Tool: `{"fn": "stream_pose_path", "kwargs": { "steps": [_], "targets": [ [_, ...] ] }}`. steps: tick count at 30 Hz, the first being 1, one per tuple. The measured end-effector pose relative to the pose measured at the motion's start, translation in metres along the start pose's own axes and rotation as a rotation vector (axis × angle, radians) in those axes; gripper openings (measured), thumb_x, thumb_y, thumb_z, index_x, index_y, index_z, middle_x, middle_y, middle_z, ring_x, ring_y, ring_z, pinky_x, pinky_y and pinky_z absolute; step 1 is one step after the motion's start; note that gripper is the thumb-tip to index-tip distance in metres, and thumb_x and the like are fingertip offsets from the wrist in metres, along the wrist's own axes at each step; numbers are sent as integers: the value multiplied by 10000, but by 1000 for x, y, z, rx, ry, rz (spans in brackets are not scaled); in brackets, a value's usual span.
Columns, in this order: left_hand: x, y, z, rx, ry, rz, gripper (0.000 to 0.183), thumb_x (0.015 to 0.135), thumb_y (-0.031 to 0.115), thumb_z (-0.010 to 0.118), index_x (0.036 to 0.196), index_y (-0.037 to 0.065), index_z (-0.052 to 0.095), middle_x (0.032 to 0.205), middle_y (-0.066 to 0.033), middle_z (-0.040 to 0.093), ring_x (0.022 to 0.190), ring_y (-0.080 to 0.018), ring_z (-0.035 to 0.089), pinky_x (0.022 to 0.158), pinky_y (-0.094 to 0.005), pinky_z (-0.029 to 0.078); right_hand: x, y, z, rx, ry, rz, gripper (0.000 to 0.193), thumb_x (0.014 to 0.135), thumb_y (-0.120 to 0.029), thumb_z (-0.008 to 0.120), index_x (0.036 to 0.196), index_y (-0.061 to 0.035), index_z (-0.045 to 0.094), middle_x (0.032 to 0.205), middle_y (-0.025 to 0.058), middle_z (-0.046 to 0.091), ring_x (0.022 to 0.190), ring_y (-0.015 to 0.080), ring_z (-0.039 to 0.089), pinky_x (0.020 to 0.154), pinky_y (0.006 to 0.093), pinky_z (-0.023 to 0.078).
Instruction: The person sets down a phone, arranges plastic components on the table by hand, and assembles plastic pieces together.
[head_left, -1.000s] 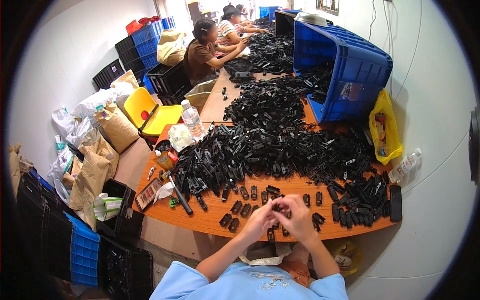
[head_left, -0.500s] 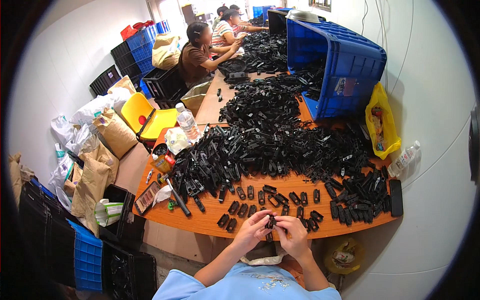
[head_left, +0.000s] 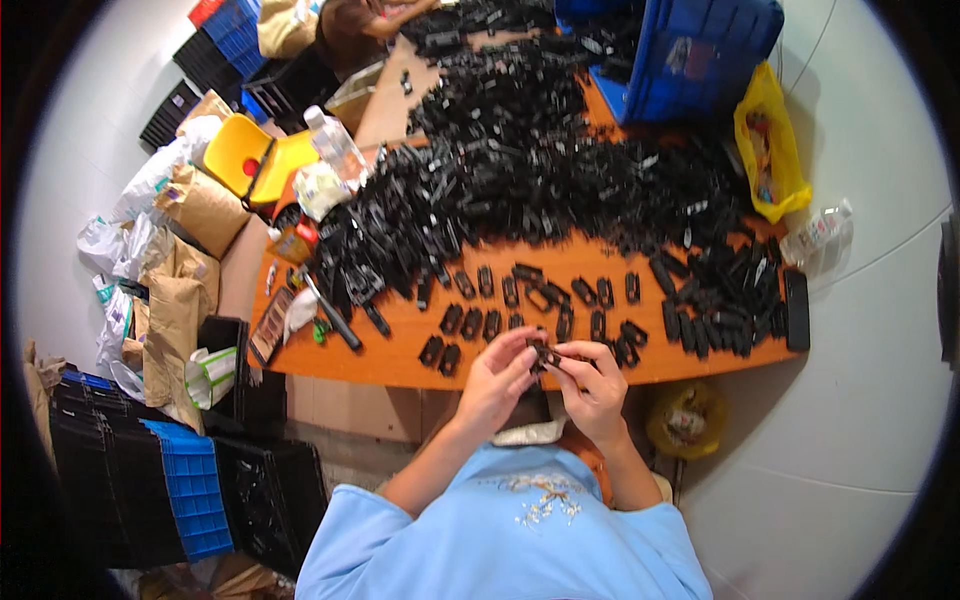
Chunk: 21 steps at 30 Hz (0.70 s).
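Close to the table's front edge, my left hand (head_left: pixel 498 372) and my right hand (head_left: pixel 590 385) meet around a small black plastic part (head_left: pixel 543 354). Fingertips of both hands pinch it, so much of its shape is covered. Just beyond my fingers stand loose rows of similar black plastic housings (head_left: pixel 492 323), slim and hollow-looking, on the orange-brown table (head_left: pixel 400 345). A large heap of black plastic parts (head_left: pixel 500 190) spreads across the table behind them. To the right lies a tighter pile of black parts (head_left: pixel 712 315).
A black phone-like slab (head_left: pixel 796 310) lies at the right edge. On the left are a black-handled tool (head_left: pixel 335 318), another phone (head_left: pixel 272 325) and a clear bottle (head_left: pixel 336 145). A tipped blue crate (head_left: pixel 700 55) and yellow bag (head_left: pixel 770 150) stand back right. A co-worker's arm (head_left: pixel 395 20) shows far off.
The view has tilted downward, so the table sits higher in the picture and the co-workers are mostly out of it. Both my hands still hold the small part, now turned more sideways.
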<state>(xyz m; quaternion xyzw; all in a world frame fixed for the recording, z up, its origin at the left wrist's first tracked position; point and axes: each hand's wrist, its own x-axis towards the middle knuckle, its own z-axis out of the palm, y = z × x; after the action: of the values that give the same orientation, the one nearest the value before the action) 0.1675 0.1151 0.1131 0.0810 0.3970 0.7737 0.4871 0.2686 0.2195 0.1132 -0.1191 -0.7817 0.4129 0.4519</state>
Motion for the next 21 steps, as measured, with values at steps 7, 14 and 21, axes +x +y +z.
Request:
{"fn": "stream_pose_path", "kwargs": {
  "steps": [7, 14, 21],
  "targets": [
    [-8, -7, -1, -177, -149, 71, 389, 852, 58, 575, 1220, 29, 450, 1178, -153, 521, 1091, -234, 525, 882, -319, 489, -4, -12, -10, -272, -22, -436, 204, 644, 22, 707, 842, 3, 660, 925, 76, 603, 811, 203, 613, 665, 294, 464],
    [-17, -15, -5, -230, -318, 214, 382, 839, 35, 586, 1204, 43, 477, 1188, -171, 523, 1092, -269, 527, 924, -386, 453, -15, -24, -12, -263, 28, -495, 201, 625, 55, 729, 797, -10, 647, 916, 50, 567, 776, 182, 600, 599, 284, 462],
    [-19, -13, -2, -104, -369, 315, 376, 819, 26, 609, 1178, 46, 499, 1204, -179, 514, 1090, -273, 528, 934, -393, 441, -15, -30, -8, -163, 79, -388, 191, 655, 59, 718, 804, -2, 615, 904, 99, 549, 729, 209, 579, 591, 291, 477]
  ]
}}
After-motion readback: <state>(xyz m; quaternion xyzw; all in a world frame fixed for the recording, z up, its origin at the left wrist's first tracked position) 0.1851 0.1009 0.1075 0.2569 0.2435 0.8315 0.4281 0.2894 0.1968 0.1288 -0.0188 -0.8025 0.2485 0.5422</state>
